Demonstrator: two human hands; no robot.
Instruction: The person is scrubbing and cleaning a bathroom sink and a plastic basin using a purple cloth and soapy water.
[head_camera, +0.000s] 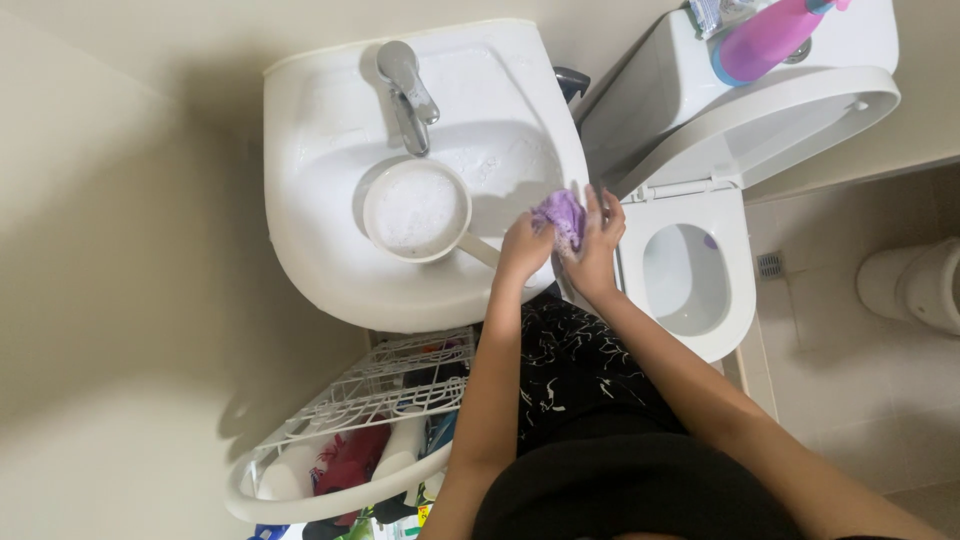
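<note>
A small purple cloth (560, 215) is bunched between both of my hands over the right edge of the white sink (320, 250). My left hand (522, 250) grips it from the left, and my right hand (598, 240) presses it from the right with soapy fingers spread. A white dipper with a handle (416, 210), full of sudsy water, sits in the basin under the chrome tap (405, 85).
A white toilet (690, 270) with raised lid stands to the right of the sink; a pink and purple bottle (765, 40) lies on its tank. A white wire rack (370, 395) with bottles stands below the sink. Tiled floor with a drain (770, 264) and a white bin (920, 285) lie at right.
</note>
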